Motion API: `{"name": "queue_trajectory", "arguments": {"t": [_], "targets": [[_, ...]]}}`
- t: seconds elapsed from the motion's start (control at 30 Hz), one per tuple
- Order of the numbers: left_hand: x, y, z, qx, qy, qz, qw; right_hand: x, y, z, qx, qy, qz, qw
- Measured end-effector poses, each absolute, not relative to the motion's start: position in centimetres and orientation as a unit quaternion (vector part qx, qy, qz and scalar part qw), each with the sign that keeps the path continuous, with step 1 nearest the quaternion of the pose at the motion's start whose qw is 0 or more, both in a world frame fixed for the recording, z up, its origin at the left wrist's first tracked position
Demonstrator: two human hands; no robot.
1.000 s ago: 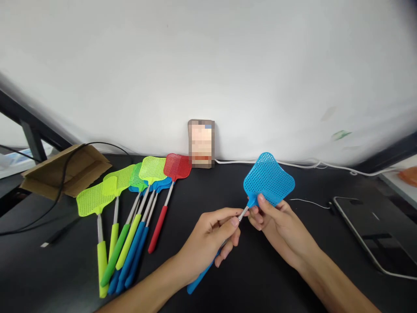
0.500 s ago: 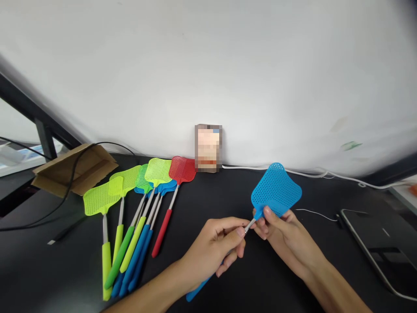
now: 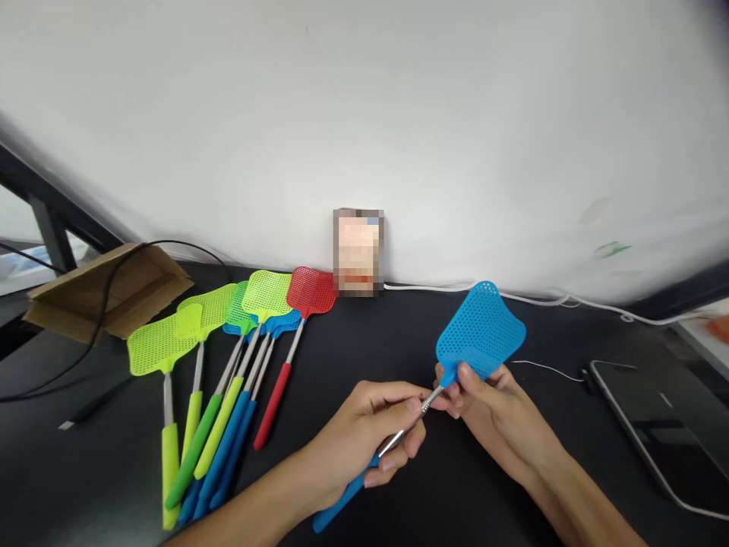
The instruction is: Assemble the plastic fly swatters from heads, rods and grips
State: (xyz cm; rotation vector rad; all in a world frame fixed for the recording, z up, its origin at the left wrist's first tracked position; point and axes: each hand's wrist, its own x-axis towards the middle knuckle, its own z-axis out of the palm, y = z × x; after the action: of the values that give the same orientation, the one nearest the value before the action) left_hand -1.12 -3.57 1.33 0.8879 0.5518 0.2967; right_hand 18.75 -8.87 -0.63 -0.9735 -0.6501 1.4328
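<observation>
A blue fly swatter with a perforated head, a metal shaft and a blue grip is held between both hands, slanting up to the right. My left hand is closed round the metal shaft, thumb on top. At the base of the swatter head, my right hand pinches it with the thumb in front and fingers behind. To the left lie several other fly swatters: a red swatter nearest my left hand, then blue swatters, a green swatter and yellow-green swatters, some overlapping.
An open cardboard box stands at the back left, with a black cable over it. A blurred upright card or box leans on the white wall. White cables run along the wall; a dark glossy device lies right.
My left hand has turned slightly on the shaft, so more of the metal and the blue grip shows. The right hand keeps its pinch. The whole view has shifted a little.
</observation>
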Motion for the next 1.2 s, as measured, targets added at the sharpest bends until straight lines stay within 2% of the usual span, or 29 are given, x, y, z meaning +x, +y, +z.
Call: {"name": "queue_trajectory", "arguments": {"t": [0.23,0.4,0.63,0.7,0.77,0.83,0.9,1.07,1.2], "targets": [[-1.2,-3.4,1.5,0.389,0.254,0.127,0.876,18.5,-9.0,-0.6,-0.440,-0.284,0.605,0.600],[-1.1,-3.7,1.3,0.408,0.277,0.162,0.855,17.2,-9.4,-1.3,-0.492,-0.328,0.515,0.621],[-0.8,-4.4,1.3,0.435,0.313,0.174,0.826,15.9,-10.8,-2.1,-0.586,-0.372,0.400,0.598],[-1.0,-4.2,1.5,0.409,0.282,0.153,0.854,16.3,-10.8,-1.3,-0.547,-0.355,0.453,0.608],[-1.3,-3.9,1.7,0.354,0.244,0.124,0.894,17.0,-10.5,-0.4,-0.455,-0.326,0.567,0.605],[-1.7,-3.8,1.8,0.293,0.203,0.091,0.930,17.8,-10.2,0.2,-0.358,-0.292,0.672,0.579],[-1.9,-3.9,1.8,0.252,0.168,0.060,0.951,18.2,-9.8,0.4,-0.304,-0.267,0.726,0.556],[-1.7,-4.6,1.5,0.254,0.162,0.027,0.953,17.5,-9.0,0.2,-0.301,-0.256,0.713,0.580],[-1.6,-5.0,1.3,0.290,0.189,0.072,0.936,16.9,-9.4,0.0,-0.346,-0.308,0.653,0.599]]}}
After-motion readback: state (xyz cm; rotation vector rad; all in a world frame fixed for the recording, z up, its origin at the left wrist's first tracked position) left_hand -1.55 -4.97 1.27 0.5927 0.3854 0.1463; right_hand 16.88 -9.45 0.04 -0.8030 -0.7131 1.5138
